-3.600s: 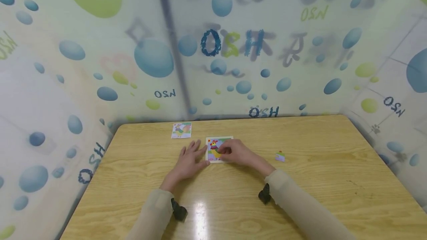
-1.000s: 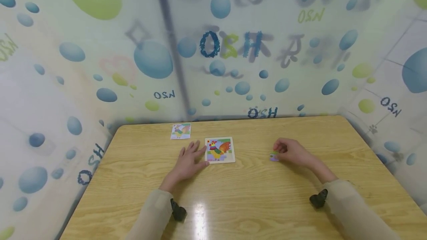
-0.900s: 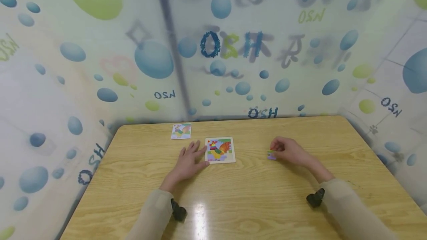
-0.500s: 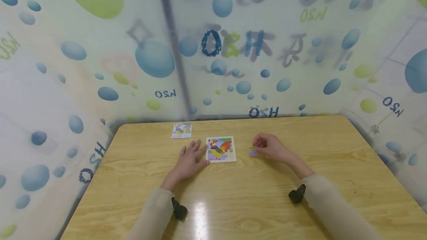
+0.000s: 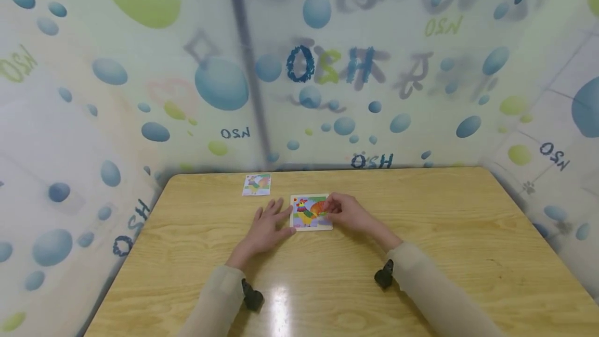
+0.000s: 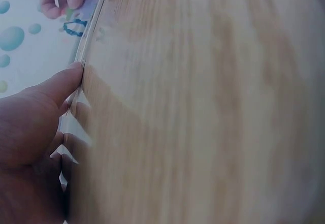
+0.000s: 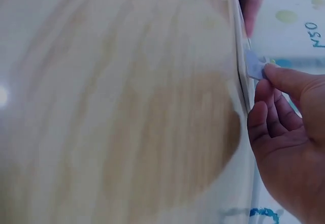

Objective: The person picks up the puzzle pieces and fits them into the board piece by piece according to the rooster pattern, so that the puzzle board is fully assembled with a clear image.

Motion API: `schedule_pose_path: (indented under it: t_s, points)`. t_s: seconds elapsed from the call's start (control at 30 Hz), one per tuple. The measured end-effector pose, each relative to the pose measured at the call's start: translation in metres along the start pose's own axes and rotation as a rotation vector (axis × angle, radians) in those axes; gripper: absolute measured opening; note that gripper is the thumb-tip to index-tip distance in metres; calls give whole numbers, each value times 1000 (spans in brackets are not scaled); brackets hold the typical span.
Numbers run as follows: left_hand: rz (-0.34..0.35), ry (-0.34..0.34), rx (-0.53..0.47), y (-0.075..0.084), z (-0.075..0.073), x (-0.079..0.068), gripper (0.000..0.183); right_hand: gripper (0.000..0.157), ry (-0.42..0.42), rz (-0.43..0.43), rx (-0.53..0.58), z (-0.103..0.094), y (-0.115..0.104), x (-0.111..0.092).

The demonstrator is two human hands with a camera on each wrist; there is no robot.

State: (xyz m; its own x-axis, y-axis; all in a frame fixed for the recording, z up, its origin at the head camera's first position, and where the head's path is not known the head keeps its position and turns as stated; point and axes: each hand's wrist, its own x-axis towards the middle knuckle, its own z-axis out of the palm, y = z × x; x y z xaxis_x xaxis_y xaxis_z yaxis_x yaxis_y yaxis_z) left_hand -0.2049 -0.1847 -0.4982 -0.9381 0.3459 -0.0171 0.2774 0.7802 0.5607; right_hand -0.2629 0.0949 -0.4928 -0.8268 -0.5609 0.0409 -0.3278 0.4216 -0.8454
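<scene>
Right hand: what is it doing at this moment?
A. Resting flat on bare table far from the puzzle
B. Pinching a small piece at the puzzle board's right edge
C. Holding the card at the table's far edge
B: the right hand pinches a small piece at the right edge of the puzzle board.
</scene>
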Motion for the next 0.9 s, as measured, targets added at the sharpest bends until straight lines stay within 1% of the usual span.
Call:
schedule_pose_path:
  t_s: [0.1, 0.33, 0.57, 0.77, 0.9]
  points:
    - [2, -3, 1, 1, 0, 0, 64, 10, -12, 15, -26, 5, 0, 2]
    - [3, -5, 9, 2, -1, -1, 64, 13, 5, 64, -60, 8, -3, 4]
    - [12, 7, -5, 1, -1, -2, 64, 12, -19, 89, -94, 10, -5, 6]
    - [5, 8, 1, 1, -1, -1, 63, 12, -25, 68, -141, 10, -4, 6]
    - [4, 3, 1, 1, -1, -1, 63, 13, -31, 21, -210, 9, -3, 6]
